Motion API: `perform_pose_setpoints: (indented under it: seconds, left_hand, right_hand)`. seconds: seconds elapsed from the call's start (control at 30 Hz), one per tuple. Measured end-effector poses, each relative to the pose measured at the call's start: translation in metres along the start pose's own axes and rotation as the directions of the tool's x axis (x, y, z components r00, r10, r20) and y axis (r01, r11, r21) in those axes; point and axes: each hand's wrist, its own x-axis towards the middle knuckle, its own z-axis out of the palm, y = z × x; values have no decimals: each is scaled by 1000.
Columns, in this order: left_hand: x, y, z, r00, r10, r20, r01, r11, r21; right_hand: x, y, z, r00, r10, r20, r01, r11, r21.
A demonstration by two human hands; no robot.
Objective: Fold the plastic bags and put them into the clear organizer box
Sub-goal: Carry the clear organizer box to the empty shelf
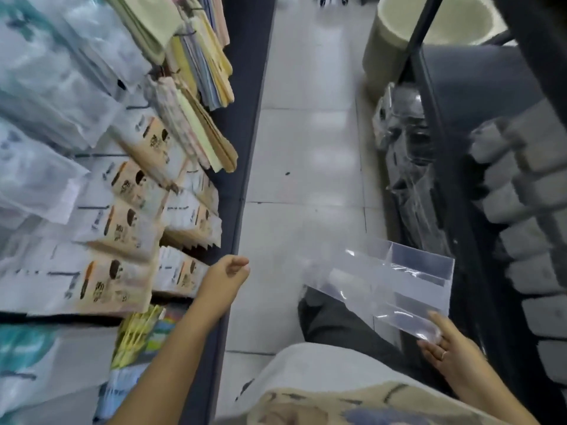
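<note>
Your right hand (446, 352) pinches the clear organizer box (395, 283) by its corner, ready for loading; left hand (228, 276) loosely curled, empty.

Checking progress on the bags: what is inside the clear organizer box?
Inside the clear organizer box, which the right hand holds by a corner, only its partitions and glare show, no folded bag. A clear bag could be lost in the blur.
</note>
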Motion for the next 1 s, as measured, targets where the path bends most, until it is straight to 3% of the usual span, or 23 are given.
perform_pose_setpoints:
  seconds: [0.13,0.27,0.57,0.7,1.0]
  left_hand:
    - [106,57,2,996,-77,-46,76,997,-26]
    - [194,118,-6,994,-106,4,106,994,-19]
    - [414,190,-41,969,-233,-80,226,971,-84]
    - [538,258,-57,981,-190,-47,187,980,-62]
    - [836,475,-85,998,54,22,-56,994,90]
  right_hand:
    - [87,-106,61,999,38,-25,-38,999,-9]
    - [157,-219,129,1000,-5,1,5,995,-103]
    - [314,-427,311,990,17,143,0,993,-118]
    - [363,-510,375,990,29,135,-14,994,-112]
    - [466,-698,470,999,27,25,-27,999,17]
